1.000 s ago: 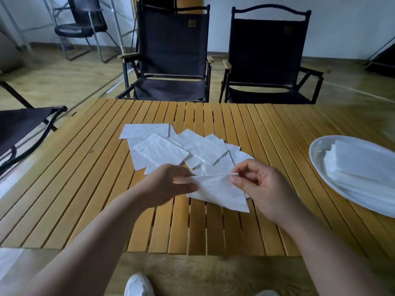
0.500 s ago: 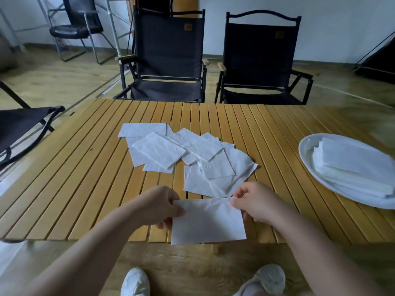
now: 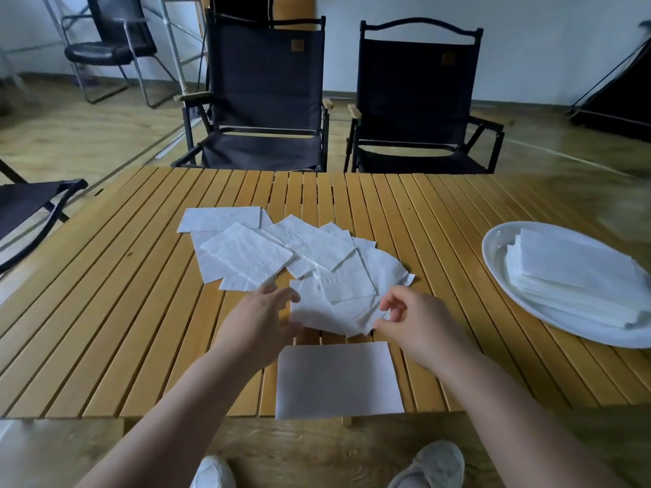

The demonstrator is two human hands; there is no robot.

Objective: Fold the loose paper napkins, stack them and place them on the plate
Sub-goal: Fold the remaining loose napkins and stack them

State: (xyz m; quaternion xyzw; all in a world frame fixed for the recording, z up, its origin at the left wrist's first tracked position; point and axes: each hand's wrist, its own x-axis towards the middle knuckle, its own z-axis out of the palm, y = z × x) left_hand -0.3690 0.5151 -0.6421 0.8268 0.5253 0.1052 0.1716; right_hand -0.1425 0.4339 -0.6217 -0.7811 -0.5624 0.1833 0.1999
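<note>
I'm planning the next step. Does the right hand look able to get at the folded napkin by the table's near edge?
Likely yes: the folded napkin lies uncovered just nearer the person than the right hand, nothing on it or between them.

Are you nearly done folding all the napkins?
Not yet. A stack of folded napkins already sits on the plate, and one folded napkin lies near the table edge. The left hand and right hand are at the next one. A pile of loose napkins remains.

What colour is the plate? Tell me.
White, glossy; the plate shows best in the head view.
</note>
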